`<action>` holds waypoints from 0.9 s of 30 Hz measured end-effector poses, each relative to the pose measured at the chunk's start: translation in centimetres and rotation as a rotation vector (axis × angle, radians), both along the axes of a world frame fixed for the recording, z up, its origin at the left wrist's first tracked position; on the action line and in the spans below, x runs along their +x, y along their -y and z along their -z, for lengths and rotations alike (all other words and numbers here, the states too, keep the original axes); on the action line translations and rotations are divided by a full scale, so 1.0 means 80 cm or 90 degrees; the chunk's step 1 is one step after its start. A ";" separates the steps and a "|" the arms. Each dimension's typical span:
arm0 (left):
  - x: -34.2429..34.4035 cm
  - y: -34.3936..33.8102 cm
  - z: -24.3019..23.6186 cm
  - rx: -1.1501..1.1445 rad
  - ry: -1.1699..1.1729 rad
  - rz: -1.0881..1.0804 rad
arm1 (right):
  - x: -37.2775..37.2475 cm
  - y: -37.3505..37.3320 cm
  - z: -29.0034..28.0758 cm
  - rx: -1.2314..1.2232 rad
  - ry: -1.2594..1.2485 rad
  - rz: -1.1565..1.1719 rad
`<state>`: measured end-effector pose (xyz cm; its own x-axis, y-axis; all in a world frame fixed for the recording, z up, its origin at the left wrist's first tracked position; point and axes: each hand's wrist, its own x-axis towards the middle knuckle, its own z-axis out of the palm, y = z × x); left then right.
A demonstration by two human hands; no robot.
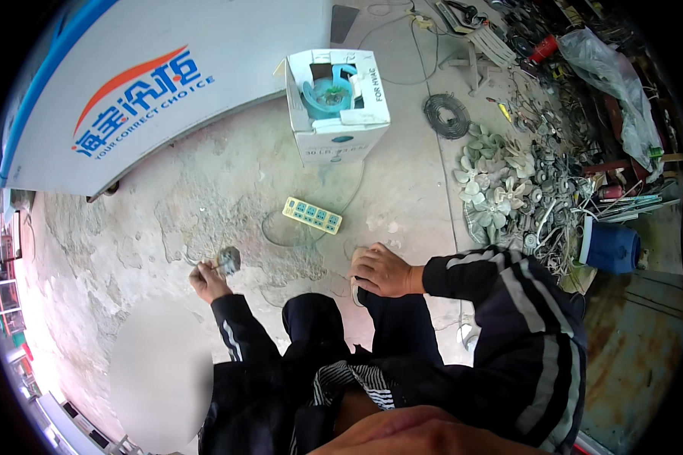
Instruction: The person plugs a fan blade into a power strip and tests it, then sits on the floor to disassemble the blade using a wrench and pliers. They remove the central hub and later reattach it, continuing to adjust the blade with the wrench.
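Your hands are well apart: your left hand (209,281) pinches the small grey part (229,261), at its one o'clock, long axis unclear. Your right hand (383,271), farther, has it at nine o'clock; whether those curled fingers grip anything, I cannot tell.

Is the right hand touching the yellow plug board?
Apart. The head view shows a strip of floor between the right hand and the yellow plug board.

Left hand (209,282) out ahead and leftward, fingertips pinched together; left forearm (243,330) angled forward. Right hand (383,271) by right knee (391,303), back uppermost, fingers curled; right forearm (470,274) turned inward, elbow wide.
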<state>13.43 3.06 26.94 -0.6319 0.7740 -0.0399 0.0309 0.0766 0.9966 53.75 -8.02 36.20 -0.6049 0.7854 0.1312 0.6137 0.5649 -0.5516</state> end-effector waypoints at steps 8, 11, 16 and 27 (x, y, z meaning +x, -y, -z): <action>0.000 0.064 -0.207 -0.117 0.090 0.095 | -0.044 0.075 -0.031 0.000 0.045 0.140; 0.014 0.082 -0.313 -0.179 0.114 0.166 | -0.069 0.145 -0.064 -0.126 0.156 0.347; 0.017 0.128 -0.401 -0.263 0.118 0.308 | -0.084 0.314 -0.131 -0.282 0.042 0.916; 0.037 0.187 -0.528 -0.178 -0.049 0.435 | 0.045 0.663 -0.130 -0.572 0.494 0.476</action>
